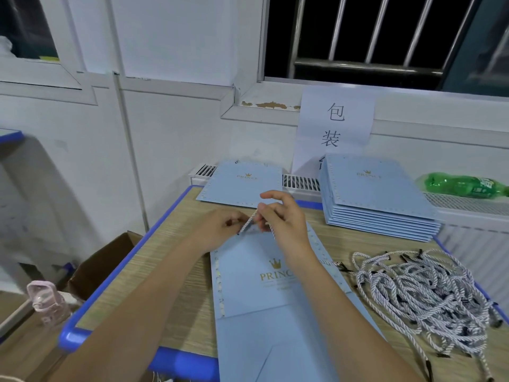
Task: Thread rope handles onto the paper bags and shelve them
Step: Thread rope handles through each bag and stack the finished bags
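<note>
A flat light-blue paper bag (256, 293) with a gold crown print lies in front of me on the wooden table (176, 244). Both hands work at its far edge. My left hand (220, 230) and my right hand (283, 216) each pinch a grey-white twisted rope handle (248, 223) just above the bag's top edge. The rope trails under my right wrist towards the right. A tangled heap of several more rope handles (424, 293) with black tips lies at the right.
A stack of several flat blue bags (377, 194) stands at the back right, and a single bag (242, 183) lies at the back centre. A green bottle (462, 186) rests on the radiator ledge. A cardboard box (107, 260) and a pink bottle (46, 301) sit left of the table.
</note>
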Tool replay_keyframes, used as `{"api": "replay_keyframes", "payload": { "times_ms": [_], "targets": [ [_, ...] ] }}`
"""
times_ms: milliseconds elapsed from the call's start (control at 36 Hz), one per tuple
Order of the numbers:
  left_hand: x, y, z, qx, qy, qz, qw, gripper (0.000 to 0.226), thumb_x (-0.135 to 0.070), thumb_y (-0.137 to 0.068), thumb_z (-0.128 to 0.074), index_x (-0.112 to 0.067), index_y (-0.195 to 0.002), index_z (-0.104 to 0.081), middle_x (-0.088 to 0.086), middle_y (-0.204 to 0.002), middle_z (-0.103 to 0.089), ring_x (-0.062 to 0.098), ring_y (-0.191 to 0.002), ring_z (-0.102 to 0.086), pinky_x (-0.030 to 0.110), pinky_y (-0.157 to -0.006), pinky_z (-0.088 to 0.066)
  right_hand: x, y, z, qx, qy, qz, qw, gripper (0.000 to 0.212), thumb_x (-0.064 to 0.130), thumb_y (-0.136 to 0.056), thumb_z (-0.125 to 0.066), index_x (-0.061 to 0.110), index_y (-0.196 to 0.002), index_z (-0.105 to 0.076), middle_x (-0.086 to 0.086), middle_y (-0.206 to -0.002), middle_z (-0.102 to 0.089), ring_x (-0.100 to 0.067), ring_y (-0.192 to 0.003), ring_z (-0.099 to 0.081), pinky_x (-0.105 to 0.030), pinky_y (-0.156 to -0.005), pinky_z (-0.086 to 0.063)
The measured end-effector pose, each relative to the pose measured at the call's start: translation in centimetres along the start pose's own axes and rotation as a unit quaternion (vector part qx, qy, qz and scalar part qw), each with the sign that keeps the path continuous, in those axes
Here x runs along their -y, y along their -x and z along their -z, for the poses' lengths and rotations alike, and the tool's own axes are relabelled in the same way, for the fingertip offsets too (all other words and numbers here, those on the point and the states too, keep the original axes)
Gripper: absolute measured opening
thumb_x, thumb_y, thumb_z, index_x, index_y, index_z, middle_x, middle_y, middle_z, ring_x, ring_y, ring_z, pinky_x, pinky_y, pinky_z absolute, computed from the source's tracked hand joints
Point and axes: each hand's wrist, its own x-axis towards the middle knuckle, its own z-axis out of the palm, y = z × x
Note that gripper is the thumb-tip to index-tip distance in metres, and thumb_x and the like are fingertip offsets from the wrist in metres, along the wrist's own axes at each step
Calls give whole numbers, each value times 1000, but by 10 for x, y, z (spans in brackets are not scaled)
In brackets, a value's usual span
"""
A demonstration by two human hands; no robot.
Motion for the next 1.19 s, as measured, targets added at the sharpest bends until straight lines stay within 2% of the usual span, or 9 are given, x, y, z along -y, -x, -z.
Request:
{"api": "replay_keyframes", "payload": {
  "times_ms": [139,250,444,583,778,861,917,1028,1194],
  "targets": [
    [-3,5,-7,3,7,-81,997,32,-6,-67,-43,-20,-74,-70,-2,-79,-69,6,-79,-58,25,-77,-45,9,-5,7,17,-6,-20,1000,22,-2,-90,-56,14,-104,-57,-9,-86,-66,-7,-54,-56,-17,-53,-44],
    [-14,6,-8,23,113,-8,993,14,-19,-72,-50,-11,-63,-58,1,-61,-60,4,-59,-53,14,-59,-40,13,-8,19,49,-24,-26,998,33,-12,-89,-48,13,-108,-56,-1,-91,-65,-1,-71,-62,-13,-67,-48],
    [-15,-15,-5,-70,153,50,984,30,-18,-93,-55,-5,-67,-55,-7,-60,-64,8,-64,-56,22,-65,-46,0,-12,43,43,262,-93,959,38,-3,-94,-44,18,-123,-54,2,-116,-55,-13,-115,-52,-14,-81,-41],
    [-14,-34,0,-52,181,97,977,23,-15,-94,-54,-10,-71,-54,-5,-58,-68,6,-54,-56,23,-67,-46,12,-7,66,-21,365,-105,925,23,7,-94,-46,4,-103,-67,-2,-97,-65,-17,-92,-58,-19,-68,-38],
    [-11,-54,-10,-115,56,133,983,23,-20,-95,-51,-16,-72,-50,-10,-61,-63,12,-71,-53,21,-63,-39,17,2,75,84,467,-182,861,12,3,-78,-67,-4,-86,-70,-13,-80,-67,-15,-73,-54,-35,-68,-50],
    [-10,-56,-18,-146,-5,161,976,17,-23,-95,-49,-13,-82,-51,-5,-73,-61,18,-81,-55,28,-70,-42,14,1,77,89,468,-176,861,14,-1,-76,-65,-12,-85,-67,-27,-92,-65,-14,-66,-47,-27,-60,-40],
    [-8,-53,-26,-175,-63,154,970,17,-26,-92,-54,-10,-97,-54,1,-92,-60,24,-94,-55,35,-82,-44,11,-1,78,84,466,-184,861,7,2,-79,-66,-1,-83,-71,-7,-75,-66,-7,-63,-50,-24,-61,-45],
    [-18,-41,-39,-258,-227,-22,939,19,-21,-85,-64,-9,-99,-61,10,-97,-58,32,-95,-54,40,-81,-38,4,-7,76,15,380,-174,908,12,10,-81,-67,17,-71,-67,8,-64,-58,-5,-61,-50,-21,-54,-38],
    [-44,-27,-44,-28,-246,-52,968,7,-26,-81,-58,-21,-84,-61,-7,-75,-56,20,-92,-60,28,-75,-41,-1,-6,69,-87,138,-185,969,22,6,-86,-63,12,-65,-63,-4,-56,-59,-11,-46,-47,-19,-46,-36]
  ]
}}
